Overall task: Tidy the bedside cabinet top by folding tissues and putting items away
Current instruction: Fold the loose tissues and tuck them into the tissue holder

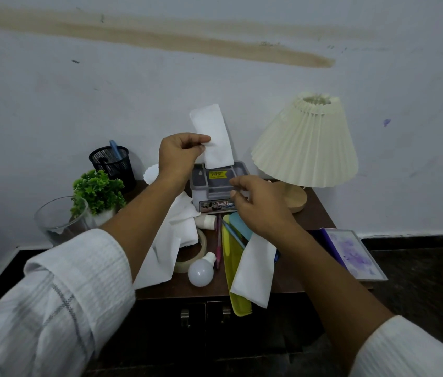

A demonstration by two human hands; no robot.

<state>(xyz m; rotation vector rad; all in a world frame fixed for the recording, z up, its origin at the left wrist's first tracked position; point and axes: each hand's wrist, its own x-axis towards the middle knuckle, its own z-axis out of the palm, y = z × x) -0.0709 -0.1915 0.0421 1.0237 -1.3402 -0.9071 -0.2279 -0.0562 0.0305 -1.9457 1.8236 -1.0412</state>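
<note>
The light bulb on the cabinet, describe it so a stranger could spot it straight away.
Start at the pleated lamp on the dark cabinet top. Look left and toward the front edge: the light bulb lies beside a tape roll. It's the only round, frosted white thing there.

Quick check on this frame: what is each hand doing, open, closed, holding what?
Left hand: closed, pinching a folded white tissue above the grey plastic organiser box.
Right hand: fingers curled over the box's front; any grip cannot be told.

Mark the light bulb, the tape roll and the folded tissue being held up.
light bulb (200,273), head view, on the round white globe.
tape roll (187,263), head view, on its beige front rim.
folded tissue (212,131), head view, on the middle of the raised strip.
</note>
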